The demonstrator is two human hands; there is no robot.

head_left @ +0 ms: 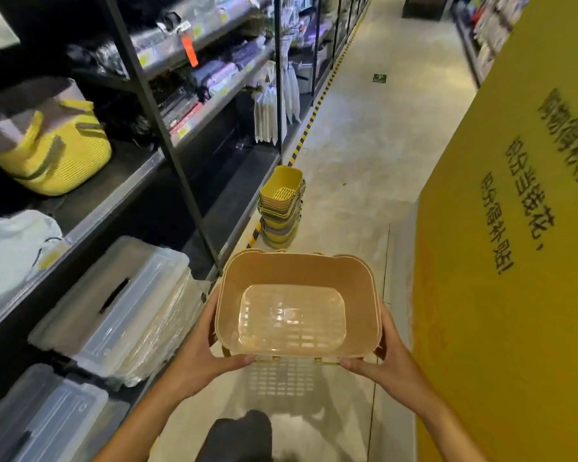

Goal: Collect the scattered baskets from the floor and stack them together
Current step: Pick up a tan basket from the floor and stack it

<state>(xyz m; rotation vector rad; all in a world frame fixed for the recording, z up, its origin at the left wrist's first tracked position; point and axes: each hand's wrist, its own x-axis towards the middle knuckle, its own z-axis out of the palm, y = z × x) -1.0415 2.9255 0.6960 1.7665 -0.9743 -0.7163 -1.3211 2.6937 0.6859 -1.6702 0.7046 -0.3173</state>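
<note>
I hold an empty tan plastic basket [297, 271] in the air in front of me, its opening facing up and its slotted bottom see-through. My left hand [211, 348] grips its near left corner, thumb on the near rim. My right hand [381, 355] grips its near right corner the same way. A stack of several yellow baskets [281, 205] stands on the floor ahead, beside the shelf base and beyond the basket I hold.
Dark metal shelving [187, 181] runs along the left, with clear lidded storage boxes [114, 305] low down and a yellow basket [57, 151] on a shelf. A large yellow wall [514, 261] with printed characters bounds the right. The concrete aisle floor [374, 135] stretches ahead.
</note>
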